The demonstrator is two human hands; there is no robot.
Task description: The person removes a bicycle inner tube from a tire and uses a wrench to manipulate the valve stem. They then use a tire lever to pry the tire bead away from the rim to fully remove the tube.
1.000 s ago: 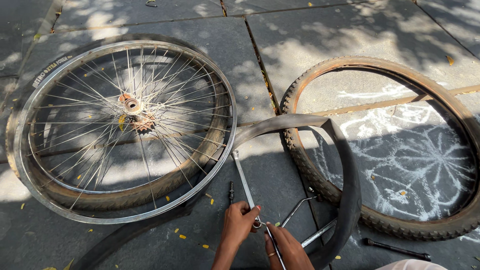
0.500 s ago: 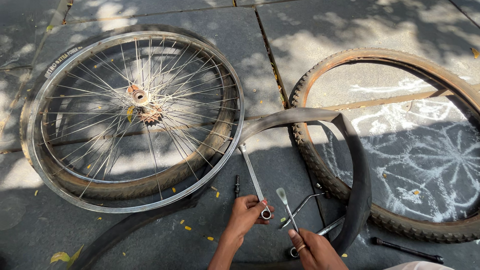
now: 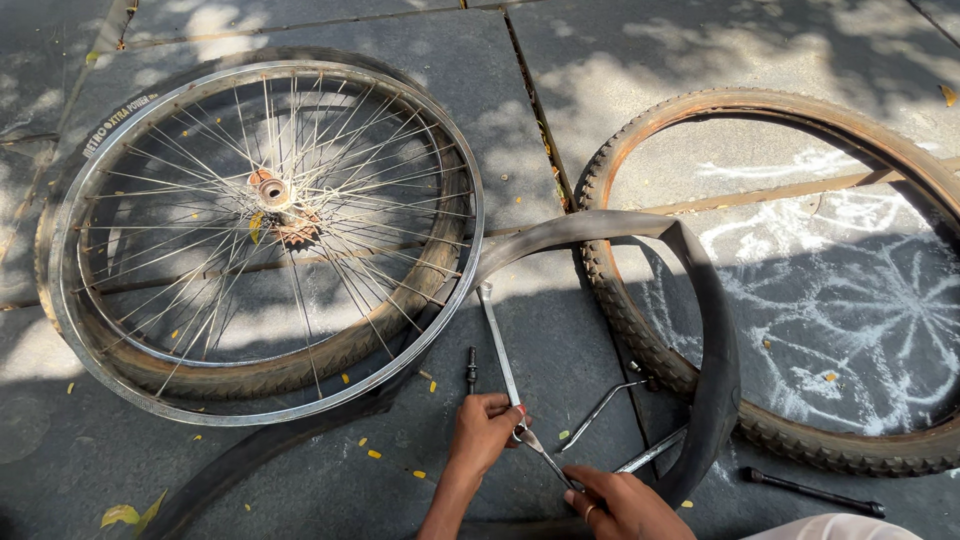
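A spoked bicycle wheel [image 3: 262, 235] lies flat on the stone pavement at the left, over an old tyre. A worn brown tyre [image 3: 700, 260] lies at the right. A black inner tube [image 3: 700, 330] loops between them. My left hand [image 3: 485, 432] grips the lower end of a long metal wrench [image 3: 497, 340] lying on the ground. My right hand [image 3: 625, 500] holds a thin metal lever [image 3: 545, 455] whose tip meets the left hand.
Two more metal levers [image 3: 600, 410] lie by the inner tube. A short dark bolt [image 3: 471, 368] rests left of the wrench, and a dark rod [image 3: 810, 490] lies at the lower right. A white chalk pattern [image 3: 850, 300] covers the pavement inside the tyre.
My right hand picked up a thin lever and brought its tip to my left hand. My left hand stayed on the wrench. The view shifted slightly.
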